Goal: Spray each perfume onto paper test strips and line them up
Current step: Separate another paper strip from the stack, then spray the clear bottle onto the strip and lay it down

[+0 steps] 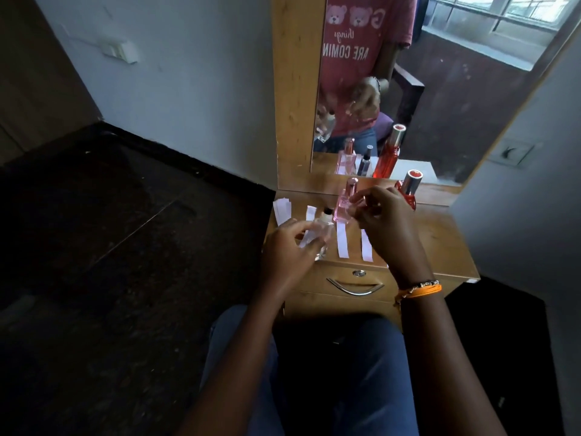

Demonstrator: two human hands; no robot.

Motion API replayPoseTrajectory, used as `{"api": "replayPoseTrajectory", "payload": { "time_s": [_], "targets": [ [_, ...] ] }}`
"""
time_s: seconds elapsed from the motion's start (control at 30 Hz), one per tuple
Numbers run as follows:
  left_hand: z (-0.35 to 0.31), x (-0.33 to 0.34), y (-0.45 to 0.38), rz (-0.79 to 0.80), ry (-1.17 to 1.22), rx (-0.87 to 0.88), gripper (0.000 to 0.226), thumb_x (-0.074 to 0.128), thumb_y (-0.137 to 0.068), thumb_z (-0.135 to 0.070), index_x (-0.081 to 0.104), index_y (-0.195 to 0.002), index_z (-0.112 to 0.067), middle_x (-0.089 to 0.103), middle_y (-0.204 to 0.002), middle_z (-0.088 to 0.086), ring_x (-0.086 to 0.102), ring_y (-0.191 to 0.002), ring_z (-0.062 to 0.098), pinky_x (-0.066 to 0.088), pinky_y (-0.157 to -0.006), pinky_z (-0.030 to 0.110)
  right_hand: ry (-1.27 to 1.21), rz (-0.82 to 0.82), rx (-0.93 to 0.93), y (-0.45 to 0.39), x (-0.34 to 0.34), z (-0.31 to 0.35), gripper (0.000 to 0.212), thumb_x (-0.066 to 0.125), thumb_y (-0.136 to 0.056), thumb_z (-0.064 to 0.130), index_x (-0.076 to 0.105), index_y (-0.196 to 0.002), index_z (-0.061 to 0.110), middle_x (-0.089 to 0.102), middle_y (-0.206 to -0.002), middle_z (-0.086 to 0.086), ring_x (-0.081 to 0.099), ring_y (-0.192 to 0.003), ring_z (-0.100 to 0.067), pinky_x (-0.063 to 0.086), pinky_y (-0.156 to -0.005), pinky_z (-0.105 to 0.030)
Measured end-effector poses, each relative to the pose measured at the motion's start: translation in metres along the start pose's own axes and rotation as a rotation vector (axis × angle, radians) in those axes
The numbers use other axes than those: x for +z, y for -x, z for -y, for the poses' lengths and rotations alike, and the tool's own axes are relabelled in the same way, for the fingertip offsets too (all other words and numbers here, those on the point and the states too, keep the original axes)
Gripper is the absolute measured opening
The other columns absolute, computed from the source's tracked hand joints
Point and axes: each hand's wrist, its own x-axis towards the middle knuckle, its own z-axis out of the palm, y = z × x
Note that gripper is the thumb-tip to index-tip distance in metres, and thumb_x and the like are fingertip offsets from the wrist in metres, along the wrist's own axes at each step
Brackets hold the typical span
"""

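Observation:
My left hand (284, 247) grips a clear perfume bottle (322, 236) with a bare black nozzle, tilted over the left end of the wooden dresser top (440, 234). My right hand (385, 225) hovers just to its right, fingertips pinched on what looks like a small clear cap. A pink perfume bottle (342, 204) stands upright between my hands. Behind my right hand stands a red bottle (408, 188) with a silver cap. Two white paper strips (342, 243) (365, 248) lie side by side near the front edge. A third strip (310, 214) is partly hidden behind the clear bottle.
A stack of unused strips (283, 210) lies at the dresser's back left corner. A mirror (440, 89) rises behind the bottles and reflects them along with a small dark bottle. A drawer with a metal handle (355, 287) sits below the top, above my knees.

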Motion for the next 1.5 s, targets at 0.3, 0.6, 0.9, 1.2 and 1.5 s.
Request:
{"api": "replayPoseTrajectory", "payload": {
  "time_s": [0.3, 0.6, 0.9, 1.2, 1.5],
  "targets": [
    [0.008, -0.010, -0.006, -0.109, 0.142, -0.160, 0.021, 0.072, -0.076, -0.031, 0.070, -0.095, -0.022, 0.066, -0.087, -0.008, 0.059, -0.077, 0.004, 0.041, -0.060, 0.013, 0.214, 0.097, 0.002, 0.005, 0.062, -0.034, 0.018, 0.060, -0.081, -0.001, 0.061, -0.098, 0.004, 0.067, -0.095, -0.017, 0.061, -0.085, -0.031, 0.041, -0.061, -0.030],
    [-0.002, -0.008, -0.004, -0.041, 0.084, -0.063, 0.022, 0.071, -0.078, -0.031, 0.070, -0.096, -0.019, 0.068, -0.094, -0.006, 0.061, -0.086, 0.006, 0.045, -0.067, 0.016, -0.228, -0.049, -0.059, 0.022, 0.044, -0.019, 0.023, 0.058, -0.090, 0.010, 0.057, -0.113, 0.013, 0.067, -0.105, 0.001, 0.064, -0.093, -0.007, 0.051, -0.078, -0.019],
    [-0.014, -0.009, -0.002, 0.041, 0.043, 0.085, 0.025, 0.070, -0.078, -0.026, 0.071, -0.100, -0.014, 0.065, -0.085, -0.008, 0.060, -0.077, -0.002, 0.047, -0.063, 0.010, -0.662, 0.138, 0.077, 0.030, 0.031, -0.016, 0.019, 0.053, -0.095, 0.014, 0.059, -0.106, 0.000, 0.066, -0.104, -0.021, 0.064, -0.100, -0.033, 0.051, -0.090, -0.047],
    [-0.030, -0.021, -0.004, 0.056, 0.376, -0.244, 0.026, 0.062, -0.085, -0.013, 0.061, -0.104, -0.031, 0.069, -0.092, -0.002, 0.065, -0.090, 0.008, 0.049, -0.069, 0.023, -0.970, 0.155, 0.168, 0.036, 0.028, -0.021, 0.026, 0.057, -0.091, 0.031, 0.055, -0.109, 0.012, 0.060, -0.090, -0.007, 0.060, -0.076, -0.016, 0.049, -0.059, -0.025],
    [-0.034, -0.014, 0.001, 0.159, 0.434, -0.397, 0.030, 0.065, -0.082, -0.009, 0.061, -0.110, -0.021, 0.064, -0.071, -0.005, 0.065, -0.072, 0.003, 0.050, -0.058, 0.015, -0.142, -0.020, -0.275, 0.029, 0.024, -0.022, 0.049, 0.070, -0.081, 0.010, 0.050, -0.126, 0.016, 0.059, -0.124, -0.002, 0.057, -0.105, -0.008, 0.045, -0.083, -0.011]
  ]
}}
